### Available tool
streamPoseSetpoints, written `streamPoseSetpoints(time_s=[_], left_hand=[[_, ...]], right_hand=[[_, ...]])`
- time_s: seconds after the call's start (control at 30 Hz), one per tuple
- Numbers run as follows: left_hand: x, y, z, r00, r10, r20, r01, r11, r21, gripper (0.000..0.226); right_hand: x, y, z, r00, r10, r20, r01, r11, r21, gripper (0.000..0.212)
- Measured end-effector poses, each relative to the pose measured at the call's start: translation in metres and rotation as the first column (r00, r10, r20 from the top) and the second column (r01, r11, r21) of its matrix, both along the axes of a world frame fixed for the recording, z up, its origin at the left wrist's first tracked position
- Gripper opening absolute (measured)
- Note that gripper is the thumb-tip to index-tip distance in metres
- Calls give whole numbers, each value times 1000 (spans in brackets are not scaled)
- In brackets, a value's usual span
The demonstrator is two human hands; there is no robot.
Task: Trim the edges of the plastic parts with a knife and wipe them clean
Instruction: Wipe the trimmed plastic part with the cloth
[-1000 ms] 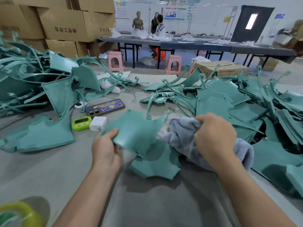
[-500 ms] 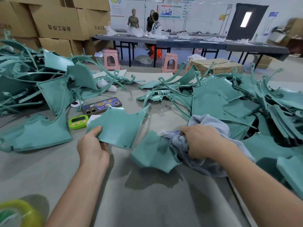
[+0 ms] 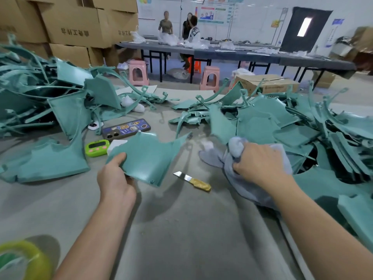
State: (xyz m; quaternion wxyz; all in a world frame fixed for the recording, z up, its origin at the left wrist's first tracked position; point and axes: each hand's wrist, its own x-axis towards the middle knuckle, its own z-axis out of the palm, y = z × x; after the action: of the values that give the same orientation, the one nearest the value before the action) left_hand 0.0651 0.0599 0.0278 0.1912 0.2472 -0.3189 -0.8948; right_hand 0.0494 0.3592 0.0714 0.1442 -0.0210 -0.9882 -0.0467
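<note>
Currently: left hand (image 3: 116,184) pinches the near left corner of a teal plastic panel (image 3: 147,156), thumb on the upper face, fingers hidden beneath. The panel is lifted and tilted, its far edge toward the middle of the table (image 3: 181,235). Forearm comes in low from the near edge.

Right hand (image 3: 260,164) is clenched round a bunched grey-blue cloth (image 3: 214,158), knuckles up, wrist roughly level. The cloth is apart from the held panel, not touching it, and its bulk rests against the right-hand heap of parts (image 3: 282,122).

Knife (image 3: 191,180), with a short blade and yellowish handle, lies on the table between the two hands, in neither.

Progress (judgement): with the knife down and the cloth in hand, this panel looks to be at the wiping step, wipe not yet begun. A second heap of teal parts (image 3: 40,98) lies to the left; cannot tell which heap is finished work. Either way a great many parts are on the table, so the task overall is likely far from done.

Also on the table beyond the panel: phone (image 3: 126,129), green timer (image 3: 97,147), small white block (image 3: 116,144). Yellow-green tape roll (image 3: 24,257) at near left, blurred.
</note>
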Motion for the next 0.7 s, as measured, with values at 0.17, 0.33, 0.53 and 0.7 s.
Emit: streamPoseSetpoints(time_s=[0.17, 0.33, 0.53, 0.7], left_hand=[[1, 4, -2, 997, -78, 10, 78, 991, -107, 20], [1, 12, 0, 996, -82, 25, 86, 955, -284, 16], [5, 3, 4, 999, -52, 3, 50, 939, -340, 25], [10, 5, 6, 922, -384, 46, 383, 889, -250, 29]], right_hand=[[24, -34, 5, 924, 139, -356, -319, 795, -516, 53], [37, -79, -10, 903, 386, -192, -425, 726, -541, 59], [33, -88, -44, 875, 475, -94, -419, 646, -638, 32], [36, -94, -46, 923, 288, -255, -378, 558, -739, 37]])
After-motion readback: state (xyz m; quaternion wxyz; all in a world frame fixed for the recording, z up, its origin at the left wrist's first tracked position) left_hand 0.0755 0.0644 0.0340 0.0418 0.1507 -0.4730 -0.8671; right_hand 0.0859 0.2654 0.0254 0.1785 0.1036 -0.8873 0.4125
